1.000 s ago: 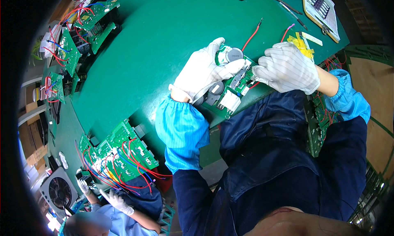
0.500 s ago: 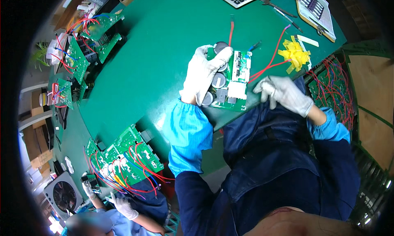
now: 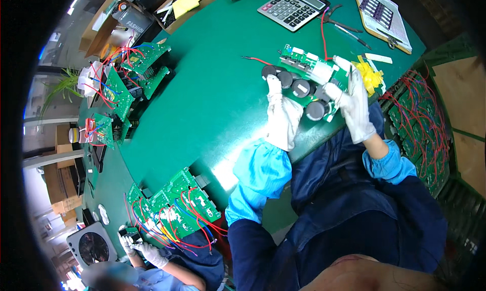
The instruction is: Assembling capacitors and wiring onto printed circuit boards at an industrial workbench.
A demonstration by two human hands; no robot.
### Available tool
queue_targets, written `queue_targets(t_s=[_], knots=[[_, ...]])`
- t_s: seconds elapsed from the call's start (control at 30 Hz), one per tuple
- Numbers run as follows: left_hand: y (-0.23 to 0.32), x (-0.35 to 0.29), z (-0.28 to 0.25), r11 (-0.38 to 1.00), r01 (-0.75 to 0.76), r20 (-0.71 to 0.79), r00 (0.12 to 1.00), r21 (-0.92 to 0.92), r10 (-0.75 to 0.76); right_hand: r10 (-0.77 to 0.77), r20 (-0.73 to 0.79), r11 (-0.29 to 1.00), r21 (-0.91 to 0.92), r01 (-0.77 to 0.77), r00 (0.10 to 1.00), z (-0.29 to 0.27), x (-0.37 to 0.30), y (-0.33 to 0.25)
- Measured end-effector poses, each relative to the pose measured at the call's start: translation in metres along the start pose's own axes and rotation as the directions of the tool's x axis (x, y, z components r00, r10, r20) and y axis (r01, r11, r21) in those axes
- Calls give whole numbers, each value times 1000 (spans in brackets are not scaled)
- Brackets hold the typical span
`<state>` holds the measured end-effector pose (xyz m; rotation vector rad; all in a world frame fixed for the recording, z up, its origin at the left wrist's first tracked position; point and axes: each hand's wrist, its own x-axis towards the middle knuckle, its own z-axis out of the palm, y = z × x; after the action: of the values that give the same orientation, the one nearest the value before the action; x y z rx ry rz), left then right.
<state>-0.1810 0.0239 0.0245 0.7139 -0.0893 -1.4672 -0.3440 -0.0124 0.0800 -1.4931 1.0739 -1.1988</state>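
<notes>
A green circuit board (image 3: 304,63) with white connectors and several round black capacitors (image 3: 301,88) is held over the near right part of the table, turned at a slant. My left hand (image 3: 284,120), in a white glove, grips its left side, a finger against the end capacitor. At the board's right end, my gloved right hand (image 3: 356,106) holds the edge between thumb and fingers. One red wire (image 3: 324,40) runs from the board toward the calculator; another reaches out left. A bunch of yellow tape strips (image 3: 369,75) lies just beyond my right fingers.
On the green table (image 3: 212,78) lie a calculator (image 3: 293,8), pliers (image 3: 334,20), a pen (image 3: 353,36) and a clipboard (image 3: 382,17). Wired boards (image 3: 177,200) stand at the left; more fill a crate (image 3: 417,124) at right. A co-worker's gloved hands (image 3: 152,253) hold a small part, lower left.
The board has turned and tilted, its connector side now facing away from me. My right hand has moved up from the table edge onto it. My left hand has slid to its near left side.
</notes>
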Motion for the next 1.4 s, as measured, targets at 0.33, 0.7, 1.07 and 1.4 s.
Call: queue_targets(t_s=[0.33,0.7,1.07,1.4], knots=[[29,-12,17,704,-219,21,960,675,278,-176,247,850,-449,273,953,-61,82,-78],[52,5,8,689,-327,-93,863,647,497,171,798,308,-600,738,578,-28,90,-96],[51,7,6,666,-330,-60,869,669,492,-115,700,41,-706,707,705,-73,61,-75],[57,9,5,646,-334,-98,838,686,536,98,731,189,-680,709,675,-67,68,-90]])
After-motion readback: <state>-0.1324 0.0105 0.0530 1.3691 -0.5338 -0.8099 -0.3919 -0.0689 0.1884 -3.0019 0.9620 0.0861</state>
